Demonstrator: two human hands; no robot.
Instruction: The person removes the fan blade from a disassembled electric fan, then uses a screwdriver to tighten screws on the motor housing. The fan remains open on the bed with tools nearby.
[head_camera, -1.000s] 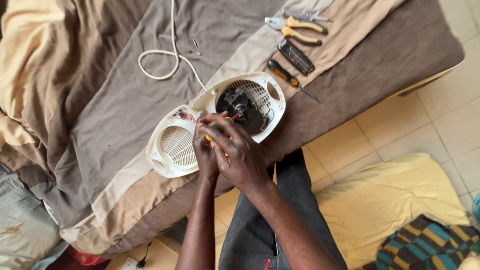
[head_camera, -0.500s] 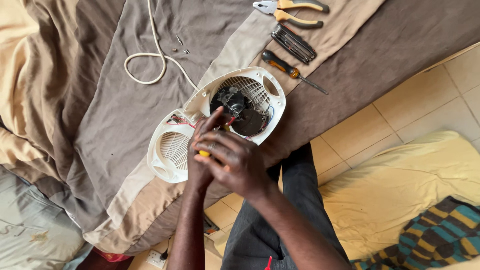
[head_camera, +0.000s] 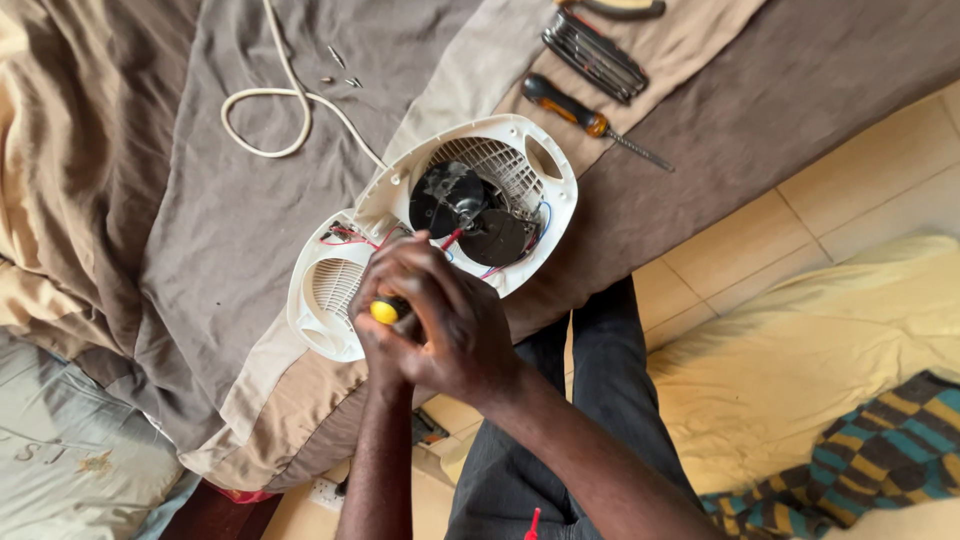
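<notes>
Both hands meet over the near edge of an opened white fan heater (head_camera: 430, 230) that lies on a brown and beige bedcover (head_camera: 180, 220). The right hand (head_camera: 455, 325) is closed in a fist, knuckles up, wrapped over the left hand (head_camera: 385, 335) and around the shaft of a small screwdriver (head_camera: 388, 308) whose yellow handle end pokes out between the two. The left hand is curled beneath, fingers also clamped on the tool; its forearm rises straight from the bottom of the view, while the right forearm comes in slanting from the lower right. The screwdriver's tip is hidden by the fingers, so its contact point inside the heater cannot be made out.

Inside the heater, just beyond the hands, sit a black fan wheel (head_camera: 465, 210) and thin red and blue wires (head_camera: 500, 262). A white power cord (head_camera: 280, 110) loops away from the heater's far left side. Beyond the heater, to its far right, lie an orange and black screwdriver (head_camera: 580, 115) and a black set of tools (head_camera: 595, 55). A few loose screws (head_camera: 340, 70) lie near the cord, well apart from the heater.
</notes>
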